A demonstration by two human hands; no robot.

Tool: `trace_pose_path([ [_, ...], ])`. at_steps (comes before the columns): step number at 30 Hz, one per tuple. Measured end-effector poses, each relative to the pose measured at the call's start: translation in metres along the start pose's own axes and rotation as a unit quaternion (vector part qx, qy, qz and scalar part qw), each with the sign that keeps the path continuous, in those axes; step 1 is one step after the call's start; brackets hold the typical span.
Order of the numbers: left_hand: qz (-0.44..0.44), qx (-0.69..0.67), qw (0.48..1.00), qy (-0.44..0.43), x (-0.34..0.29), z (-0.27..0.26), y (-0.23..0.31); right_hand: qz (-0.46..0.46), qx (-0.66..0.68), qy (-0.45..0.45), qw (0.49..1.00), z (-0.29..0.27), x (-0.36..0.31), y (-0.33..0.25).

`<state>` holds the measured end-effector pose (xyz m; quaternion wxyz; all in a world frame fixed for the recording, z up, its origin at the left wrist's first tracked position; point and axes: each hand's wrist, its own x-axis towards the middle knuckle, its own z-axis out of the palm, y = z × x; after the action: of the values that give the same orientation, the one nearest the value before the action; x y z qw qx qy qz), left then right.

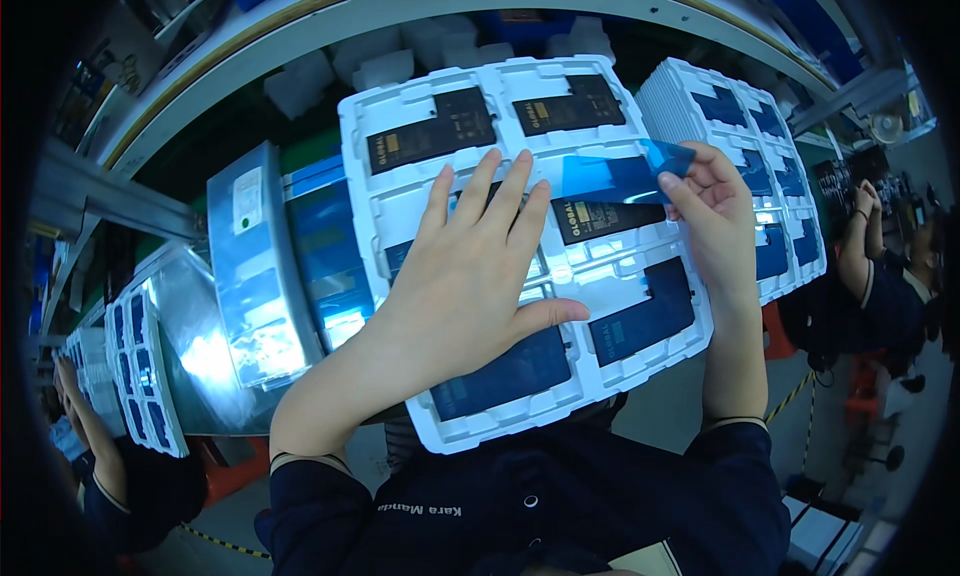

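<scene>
A white moulded tray [375, 211] lies before me, with flat black L-shaped pieces that look like phone batteries in its compartments. My left hand [460, 266] is spread over the tray's middle, partly hiding some batteries. Between the thumb and fingers of my right hand [715, 196] is the corner of a clear blue film [605, 176]. This film stretches leftward over the middle right battery [610, 219], covering its upper part. The far left battery [430, 131] and far right battery [570, 106] are plainly visible. A bluish sheen covers the near left battery [505, 376].
On the right stands a stack of similar filled trays [665, 106]. Clear plastic packets [255, 286] and blue sheets [325, 246] lie to the left. A shelf edge [420, 21] runs across the back, with foam pieces below it. Other people are at both sides.
</scene>
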<state>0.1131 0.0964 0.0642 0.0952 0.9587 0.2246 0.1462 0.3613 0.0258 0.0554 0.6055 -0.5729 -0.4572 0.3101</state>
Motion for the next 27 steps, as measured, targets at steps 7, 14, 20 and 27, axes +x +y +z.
trace_pose_path([
  [7,-0.023,0.008,0.999,-0.029,0.003,0.008,0.0,0.079,-0.001,-0.057,0.995,-0.01,0.006,-0.002],
  [14,-0.029,0.007,0.999,-0.042,0.004,0.007,0.001,0.085,-0.022,-0.058,0.994,-0.007,0.012,-0.001],
  [20,-0.027,0.002,0.999,-0.037,0.004,0.007,0.001,0.085,-0.021,-0.054,0.995,-0.007,0.012,0.0],
  [27,-0.026,-0.003,0.999,-0.031,0.004,0.008,0.001,0.096,-0.021,-0.059,0.993,-0.008,0.012,-0.003],
])
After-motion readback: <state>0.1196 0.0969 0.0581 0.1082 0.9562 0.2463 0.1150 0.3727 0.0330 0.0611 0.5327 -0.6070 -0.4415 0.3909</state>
